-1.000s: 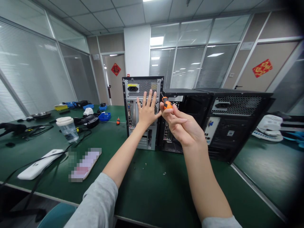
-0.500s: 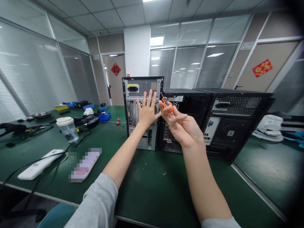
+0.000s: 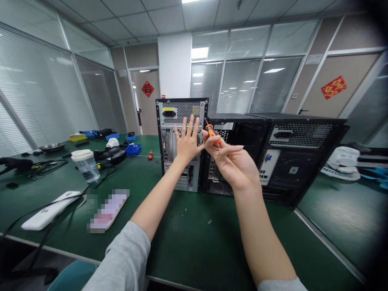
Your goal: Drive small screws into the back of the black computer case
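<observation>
- Behind everything I am seeing glass partitions [image 3: 209,87] standing; darkness is cutting off the right edge of my view.
- The green table [image 3: 194,250] is carrying all the work, its near edge partly hidden by the arms.
- Black cases [image 3: 307,171] are standing to the tower's right, their backs facing me; the right hand is hiding part of them.
- The tower [image 3: 185,106] is standing upright on the table, rear panel facing me, presumably so its edge stays within reach.
- The left hand [image 3: 187,146] is lying against that panel, fingers spread, probably steadying it; it is covering the middle, and I cannot tell how hard it is pressing.
- The right hand [image 3: 239,171] is pinching the screwdriver [image 3: 211,131] between thumb and fingertips, likely for fine control.
- The shaft is pointing at the tower's right edge; I cannot tell whether its tip is touching anything.
- Tiny bits [image 3: 209,221], perhaps screws, are lying before the tower, too small to make out.
</observation>
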`<state>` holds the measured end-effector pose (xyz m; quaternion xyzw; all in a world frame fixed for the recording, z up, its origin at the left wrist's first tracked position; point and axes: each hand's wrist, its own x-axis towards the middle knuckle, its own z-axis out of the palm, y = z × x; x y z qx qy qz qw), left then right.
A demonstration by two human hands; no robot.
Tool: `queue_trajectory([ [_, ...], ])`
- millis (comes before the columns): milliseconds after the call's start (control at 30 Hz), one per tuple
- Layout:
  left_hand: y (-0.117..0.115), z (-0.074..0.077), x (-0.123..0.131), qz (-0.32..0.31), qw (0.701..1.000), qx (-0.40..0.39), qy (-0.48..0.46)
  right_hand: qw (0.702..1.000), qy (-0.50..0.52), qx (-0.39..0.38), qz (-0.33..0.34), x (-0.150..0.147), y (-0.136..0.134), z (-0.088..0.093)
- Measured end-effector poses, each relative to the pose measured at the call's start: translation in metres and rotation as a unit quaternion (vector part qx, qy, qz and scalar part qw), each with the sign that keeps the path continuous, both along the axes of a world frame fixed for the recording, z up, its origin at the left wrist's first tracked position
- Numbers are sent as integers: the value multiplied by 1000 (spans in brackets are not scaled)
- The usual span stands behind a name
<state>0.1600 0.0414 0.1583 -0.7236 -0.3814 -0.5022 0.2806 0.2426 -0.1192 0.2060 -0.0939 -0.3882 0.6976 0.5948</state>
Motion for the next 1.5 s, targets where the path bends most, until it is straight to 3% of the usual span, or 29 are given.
queue_trajectory([
  [233, -2, 1, 0, 3, 1000, -3, 3, 999, 47, -25, 10, -2, -1, 1],
  [600, 0, 0, -1, 0, 1000, 6, 3, 998, -49, 12, -24, 0, 1, 0],
  [1033, 2, -1, 0, -4, 1000, 5, -1, 999, 33, -27, 26, 1, 5, 3],
  [1300, 1, -1, 0, -8, 1000, 2, 0, 995, 57, -86, 15, -1, 4, 7],
  [1500, 0, 0, 0, -12, 1000, -3, -4, 994, 71, -89, -3, -2, 3, 6],
])
